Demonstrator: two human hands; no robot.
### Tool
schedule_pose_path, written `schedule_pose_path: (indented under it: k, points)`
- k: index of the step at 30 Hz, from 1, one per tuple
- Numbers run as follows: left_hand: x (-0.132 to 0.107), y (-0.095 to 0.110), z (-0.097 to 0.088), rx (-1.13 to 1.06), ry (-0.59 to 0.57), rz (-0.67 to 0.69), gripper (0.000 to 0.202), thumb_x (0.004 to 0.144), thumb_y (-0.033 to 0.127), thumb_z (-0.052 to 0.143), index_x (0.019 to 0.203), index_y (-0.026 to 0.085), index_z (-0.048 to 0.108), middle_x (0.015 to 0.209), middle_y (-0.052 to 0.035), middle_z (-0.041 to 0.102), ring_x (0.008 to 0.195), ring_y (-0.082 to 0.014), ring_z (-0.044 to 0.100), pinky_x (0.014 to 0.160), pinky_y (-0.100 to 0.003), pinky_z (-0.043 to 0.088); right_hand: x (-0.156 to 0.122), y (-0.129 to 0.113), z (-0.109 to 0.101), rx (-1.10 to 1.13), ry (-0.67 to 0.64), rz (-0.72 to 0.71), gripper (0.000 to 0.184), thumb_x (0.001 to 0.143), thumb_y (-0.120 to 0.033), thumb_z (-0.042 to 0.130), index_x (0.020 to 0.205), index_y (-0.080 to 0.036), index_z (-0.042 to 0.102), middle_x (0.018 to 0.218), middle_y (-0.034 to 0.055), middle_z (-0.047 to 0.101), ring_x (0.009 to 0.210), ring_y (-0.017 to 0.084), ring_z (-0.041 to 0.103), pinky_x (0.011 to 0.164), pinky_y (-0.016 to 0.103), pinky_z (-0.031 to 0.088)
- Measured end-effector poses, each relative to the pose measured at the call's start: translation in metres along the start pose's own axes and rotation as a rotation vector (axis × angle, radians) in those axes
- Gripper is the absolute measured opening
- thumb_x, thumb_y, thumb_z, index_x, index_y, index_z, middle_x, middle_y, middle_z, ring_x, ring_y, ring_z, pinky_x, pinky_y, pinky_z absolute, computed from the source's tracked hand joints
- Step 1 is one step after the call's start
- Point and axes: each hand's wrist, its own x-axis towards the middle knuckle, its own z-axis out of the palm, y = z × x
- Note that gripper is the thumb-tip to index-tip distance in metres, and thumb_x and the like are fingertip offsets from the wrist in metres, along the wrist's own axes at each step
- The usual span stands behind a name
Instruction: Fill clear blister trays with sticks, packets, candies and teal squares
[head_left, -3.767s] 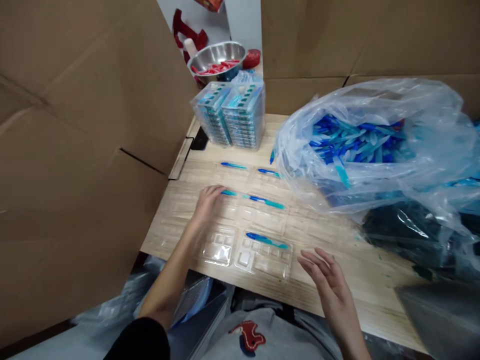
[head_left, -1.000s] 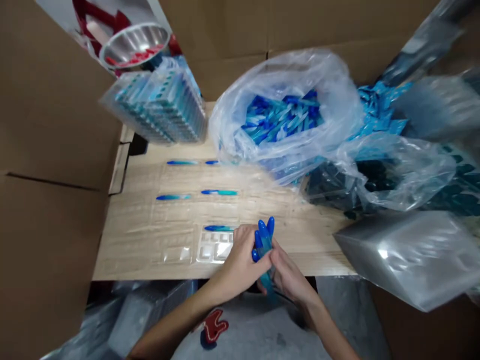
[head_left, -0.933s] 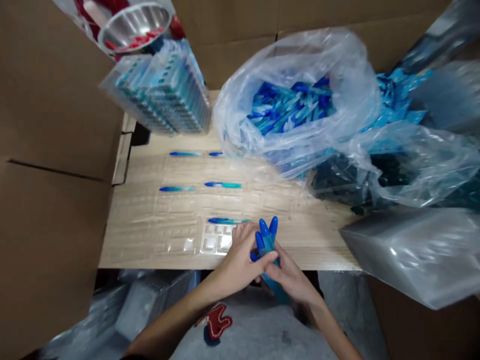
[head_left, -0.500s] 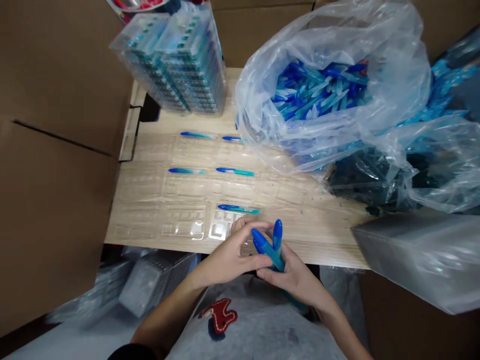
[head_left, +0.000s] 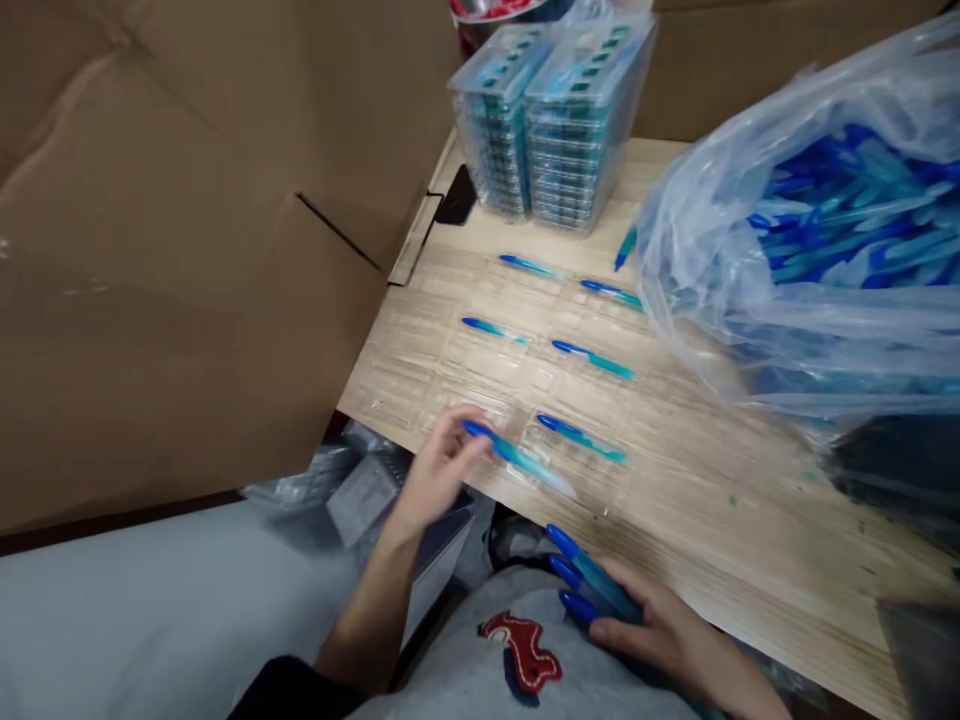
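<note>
Left hand (head_left: 439, 470) moved onto pen (head_left: 517, 457); right hand (head_left: 652, 625) grips pens (head_left: 592, 585) (plastic bag (head_left: 712, 330) beyond).

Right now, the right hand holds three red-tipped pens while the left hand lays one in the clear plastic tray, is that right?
Not quite: the tips are blue, not red. The head view shows the right hand holding three blue-tipped pens, while the left hand lays one pen in the clear plastic tray.
</note>
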Motion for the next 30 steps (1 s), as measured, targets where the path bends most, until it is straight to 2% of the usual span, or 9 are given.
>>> schedule_pose_path:
  k: [3,7,11,14,17,20,22,27,30]
  points:
    - [0.035,-0.038,-0.029,0.265,0.301,0.015,0.021,0.09,0.033,0.046,0.095,0.018,0.06,0.082,-0.0029,0.064,0.072,-0.0151,0.062,0.072,-0.029,0.051,0.003,-0.006,-0.001,0.007,-0.034,0.016,0.059,0.084,-0.049,0.062,0.137,-0.028,0.048,0.135,0.0063,0.055,0.12,0.027,0.051,0.105,0.044,0.036]
    - [0.068,-0.068,-0.038,0.438,0.371,0.013,0.015,0.087,0.024,0.05,0.085,0.019,0.063,0.089,-0.0063,0.064,0.092,-0.0214,0.059,0.09,-0.038,0.045,0.005,-0.005,0.003,0.013,0.005,0.029,0.055,0.082,-0.049,0.064,0.132,-0.029,0.054,0.129,0.0056,0.059,0.12,0.028,0.051,0.103,0.042,0.036]
    - [0.071,-0.068,-0.024,0.561,0.409,0.018,0.007,0.081,0.021,0.062,0.086,0.018,0.066,0.111,-0.0135,0.058,0.114,-0.0302,0.049,0.104,-0.05,0.029,0.005,-0.007,0.01,0.169,0.07,0.06,0.049,0.081,-0.049,0.065,0.124,-0.026,0.058,0.094,0.0033,0.066,0.086,0.02,0.063,0.075,0.03,0.049]
    - [0.06,-0.055,-0.012,0.552,0.426,0.052,0.013,0.08,0.021,0.063,0.093,0.017,0.066,0.125,-0.0157,0.051,0.125,-0.0317,0.042,0.107,-0.051,0.025,0.006,-0.012,0.016,0.378,0.101,0.04,0.046,0.081,-0.049,0.065,0.117,-0.023,0.057,0.078,-0.0007,0.061,0.056,0.01,0.056,0.047,0.019,0.038]
    - [0.039,-0.028,0.004,0.268,0.18,0.078,0.018,0.087,0.031,0.054,0.097,0.02,0.066,0.113,-0.0101,0.061,0.113,-0.0248,0.053,0.102,-0.042,0.037,0.01,-0.02,0.02,0.52,0.102,-0.055,0.039,0.079,-0.05,0.067,0.1,-0.018,0.058,0.077,0.0004,0.062,0.051,0.007,0.054,0.04,0.016,0.032]
    - [0.014,0.005,0.021,-0.145,-0.37,-0.041,0.031,0.087,0.044,0.054,0.105,0.021,0.066,0.102,-0.0067,0.069,0.093,-0.0201,0.064,0.087,-0.034,0.048,0.014,-0.03,0.023,0.55,0.073,-0.095,0.037,0.08,-0.05,0.066,0.093,-0.017,0.057,0.069,-0.0006,0.061,0.047,0.006,0.051,0.038,0.015,0.031]
    - [0.002,0.023,0.03,-0.276,-0.618,-0.118,0.033,0.083,0.044,0.061,0.106,0.02,0.067,0.1,-0.0059,0.07,0.09,-0.0187,0.065,0.083,-0.031,0.05,0.015,-0.036,0.026,0.49,0.117,-0.101,0.035,0.081,-0.047,0.065,0.099,-0.018,0.058,0.069,-0.0019,0.06,0.048,0.006,0.051,0.041,0.016,0.035]
    - [-0.005,0.035,0.03,-0.376,-0.62,-0.146,0.02,0.083,0.031,0.065,0.099,0.02,0.068,0.098,-0.0043,0.072,0.093,-0.0167,0.066,0.085,-0.028,0.05,0.008,-0.045,0.032,0.254,0.376,-0.132,0.038,0.083,-0.039,0.066,0.117,-0.025,0.059,0.08,-0.0026,0.059,0.063,0.009,0.056,0.063,0.024,0.047]
    - [-0.002,0.03,0.023,-0.512,-0.614,-0.117,0.017,0.085,0.027,0.064,0.101,0.022,0.066,0.1,-0.0045,0.073,0.096,-0.0168,0.067,0.088,-0.029,0.049,0.001,-0.044,0.033,0.267,0.394,-0.115,0.046,0.084,-0.043,0.064,0.126,-0.027,0.055,0.078,-0.0025,0.059,0.061,0.009,0.056,0.058,0.022,0.045]
